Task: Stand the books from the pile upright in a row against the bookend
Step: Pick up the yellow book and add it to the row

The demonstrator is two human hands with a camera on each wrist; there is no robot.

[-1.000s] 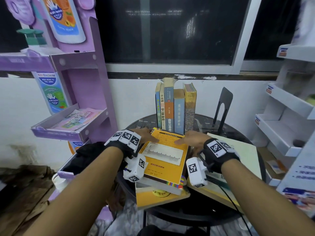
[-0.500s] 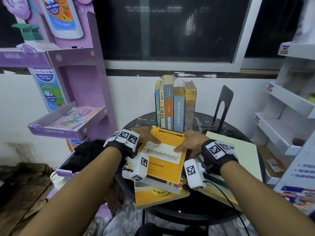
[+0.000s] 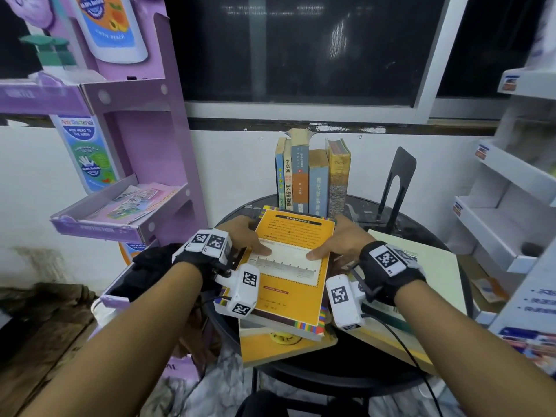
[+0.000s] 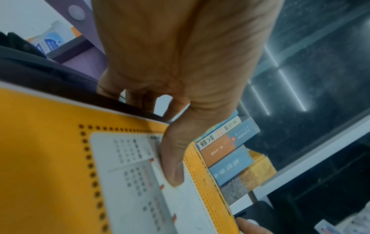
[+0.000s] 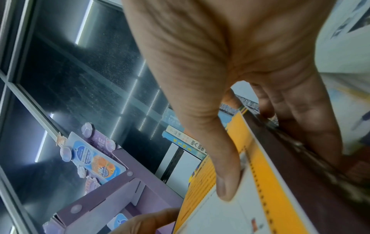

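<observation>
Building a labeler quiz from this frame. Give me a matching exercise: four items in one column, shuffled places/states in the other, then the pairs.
Column 1
1. orange-covered paperback book
2. black metal bookend
3. row of five upright books
4. pale cream flat book

Column 2
A. lying flat at the right of the round black table
B. gripped on both sides by the left hand and right hand, thumbs on the cover
C. standing at the back of the table, spines facing the camera
D. upright, alone, apart to the right of the row

Pairs: 1-B, 2-D, 3-C, 4-A
</observation>
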